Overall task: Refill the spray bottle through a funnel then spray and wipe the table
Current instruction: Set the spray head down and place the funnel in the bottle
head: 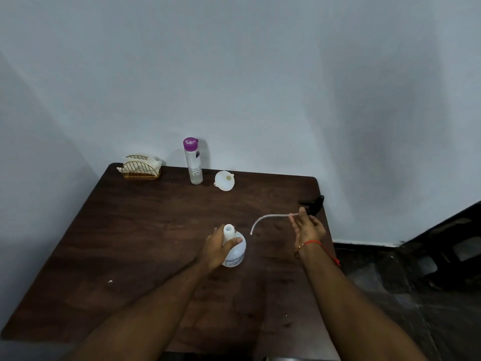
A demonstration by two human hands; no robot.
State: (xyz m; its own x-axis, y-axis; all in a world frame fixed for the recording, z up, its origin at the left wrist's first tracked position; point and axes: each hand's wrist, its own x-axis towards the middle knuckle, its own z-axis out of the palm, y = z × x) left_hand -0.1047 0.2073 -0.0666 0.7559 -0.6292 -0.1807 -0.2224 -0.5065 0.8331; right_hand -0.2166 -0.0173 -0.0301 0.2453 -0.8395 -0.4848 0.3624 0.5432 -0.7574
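A white spray bottle [235,252] stands open-necked in the middle of the dark wooden table [145,230]. My left hand [220,247] grips it around the neck. My right hand [307,226] holds the black spray head [315,203] near the table's right edge, and its pale dip tube [265,218] curves out to the left above the table. A white funnel [225,180] lies at the back of the table. Next to the funnel stands a clear water bottle [194,162] with a purple cap.
A gold wire napkin holder [141,168] with napkins sits at the back left corner. A wall runs close behind the table. Dark furniture [447,246] stands on the floor to the right. A small white scrap [110,281] lies at front left.
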